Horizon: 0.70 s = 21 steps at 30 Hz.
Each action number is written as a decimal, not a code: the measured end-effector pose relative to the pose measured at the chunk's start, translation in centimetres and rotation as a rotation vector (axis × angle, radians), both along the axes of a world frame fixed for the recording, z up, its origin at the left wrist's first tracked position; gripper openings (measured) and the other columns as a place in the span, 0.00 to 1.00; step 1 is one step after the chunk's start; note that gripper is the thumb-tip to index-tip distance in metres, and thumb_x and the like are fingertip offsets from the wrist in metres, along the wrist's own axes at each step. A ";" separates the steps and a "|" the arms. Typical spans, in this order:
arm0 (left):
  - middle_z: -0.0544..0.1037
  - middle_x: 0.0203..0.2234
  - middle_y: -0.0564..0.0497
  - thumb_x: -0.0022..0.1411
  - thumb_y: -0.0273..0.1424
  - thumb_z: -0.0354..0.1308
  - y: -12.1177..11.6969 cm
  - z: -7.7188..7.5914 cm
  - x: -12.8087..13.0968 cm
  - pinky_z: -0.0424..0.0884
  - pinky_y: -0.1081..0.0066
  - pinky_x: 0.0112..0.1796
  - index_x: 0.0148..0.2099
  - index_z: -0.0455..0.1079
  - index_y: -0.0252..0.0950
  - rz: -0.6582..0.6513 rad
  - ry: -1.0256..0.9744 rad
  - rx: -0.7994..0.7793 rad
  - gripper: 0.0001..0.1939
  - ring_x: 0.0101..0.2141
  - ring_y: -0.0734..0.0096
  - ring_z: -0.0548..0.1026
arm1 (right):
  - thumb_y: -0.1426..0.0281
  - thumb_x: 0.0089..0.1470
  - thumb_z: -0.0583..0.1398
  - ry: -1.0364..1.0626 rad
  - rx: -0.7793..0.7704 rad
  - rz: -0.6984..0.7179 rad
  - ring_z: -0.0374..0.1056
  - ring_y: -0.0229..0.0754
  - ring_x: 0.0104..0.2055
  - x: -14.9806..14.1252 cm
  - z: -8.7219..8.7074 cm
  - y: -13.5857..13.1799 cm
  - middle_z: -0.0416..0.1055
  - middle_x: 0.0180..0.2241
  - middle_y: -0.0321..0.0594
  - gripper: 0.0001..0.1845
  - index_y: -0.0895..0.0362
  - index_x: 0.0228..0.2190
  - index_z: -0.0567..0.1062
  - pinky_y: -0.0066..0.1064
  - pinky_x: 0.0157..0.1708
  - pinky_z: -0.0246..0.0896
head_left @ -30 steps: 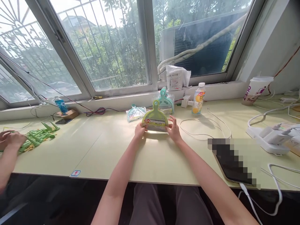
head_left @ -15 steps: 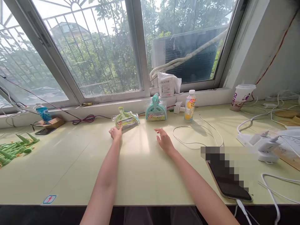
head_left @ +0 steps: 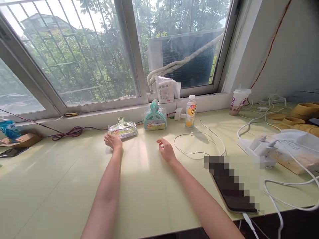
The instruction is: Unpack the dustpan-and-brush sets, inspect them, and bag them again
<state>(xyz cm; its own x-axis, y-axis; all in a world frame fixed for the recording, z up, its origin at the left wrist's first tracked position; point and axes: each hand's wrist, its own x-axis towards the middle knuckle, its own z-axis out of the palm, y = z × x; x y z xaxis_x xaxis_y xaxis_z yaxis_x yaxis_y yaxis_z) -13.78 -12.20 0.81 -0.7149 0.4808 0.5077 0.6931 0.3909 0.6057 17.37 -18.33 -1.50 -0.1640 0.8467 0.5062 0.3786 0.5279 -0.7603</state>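
Observation:
My left hand (head_left: 113,140) rests on the pale green table (head_left: 62,186), fingers loosely curled and apart, holding nothing, just in front of a green dustpan set in clear wrap (head_left: 122,128) that lies flat. My right hand (head_left: 166,151) hovers open over the table, fingers spread, empty. Behind it a teal dustpan and brush set in clear wrap (head_left: 155,117) stands upright against the window ledge.
A yellow drink bottle (head_left: 190,111), a white packet (head_left: 164,89), a white cable loop (head_left: 196,142), a phone (head_left: 231,189), a power strip with chargers (head_left: 261,147) and a paper cup (head_left: 238,101) lie to the right. Red cable (head_left: 68,132) and a cardboard box (head_left: 21,139) sit left.
Both hands held the green dustpan set upright; my left hand laid it down at the back left and let go. My right hand came off. The view has swung right.

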 end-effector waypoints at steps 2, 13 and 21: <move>0.50 0.65 0.34 0.60 0.29 0.56 -0.3 0.1 1.1 0.49 0.51 0.60 0.63 0.49 0.33 -0.006 0.132 0.048 0.31 0.65 0.51 0.48 | 0.82 0.51 0.50 -0.003 -0.008 0.012 0.71 0.42 0.41 0.0 -0.1 0.1 0.74 0.39 0.39 0.18 0.52 0.39 0.71 0.36 0.39 0.68; 0.46 0.66 0.34 0.66 0.35 0.50 1.6 2.8 6.9 0.45 0.51 0.62 0.62 0.54 0.35 -0.545 0.280 0.249 0.24 0.66 0.51 0.44 | 0.85 0.52 0.49 -0.007 -0.061 0.033 0.70 0.40 0.43 -0.2 0.1 0.1 0.75 0.38 0.39 0.21 0.55 0.37 0.74 0.33 0.42 0.65; 0.66 0.52 0.34 0.51 0.34 0.66 9.1 3.6 13.3 0.61 0.52 0.55 0.60 0.50 0.32 -0.674 -0.302 -0.007 0.39 0.57 0.50 0.64 | 0.85 0.52 0.49 -0.048 -0.091 0.009 0.71 0.39 0.43 -0.1 1.3 -0.4 0.76 0.39 0.38 0.21 0.54 0.38 0.75 0.31 0.43 0.65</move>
<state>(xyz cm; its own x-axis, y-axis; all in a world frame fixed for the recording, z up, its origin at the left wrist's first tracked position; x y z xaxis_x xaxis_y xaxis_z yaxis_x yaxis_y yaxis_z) -0.47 -3.11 4.41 -0.3710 0.8676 0.3312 0.5878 -0.0567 0.8070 17.26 -18.73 -0.15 -0.1937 0.8874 0.4184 0.4112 0.4607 -0.7866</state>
